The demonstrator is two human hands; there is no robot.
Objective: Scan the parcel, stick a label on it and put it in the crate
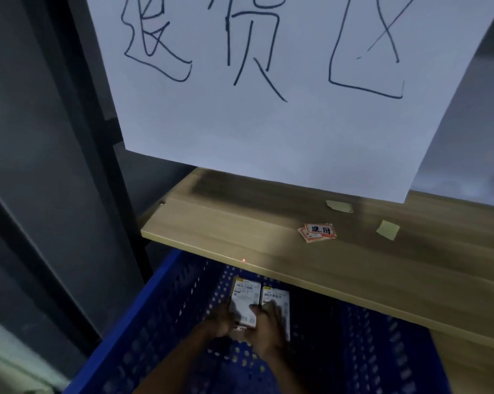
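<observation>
Pretty dim overall, bluish. The big white paper sheet with dark hand-drawn strokes [268, 132] is the brightest bit and drops a soft shadow on the pale wooden counter [225, 223]. Down in the blue perforated plastic crate [143, 317] it's murky (the white labelled box [244, 300] looks smeared), and straight edges bow near the sides.

A dim corner with a wooden bench and a big paper sign

A big white sheet of paper [268, 123] hangs down over the back of a light brown wooden bench [225, 223]. Dark pen marks are drawn on the sheet. Two small yellow paper scraps [339, 206] lie on the bench, well apart. A tiny red dot of light [243, 260] sits on the bench's front edge. A dark post [120, 194] stands to the left, with a grey wall [27, 137] beside it. The light is low and shadowy.
</observation>
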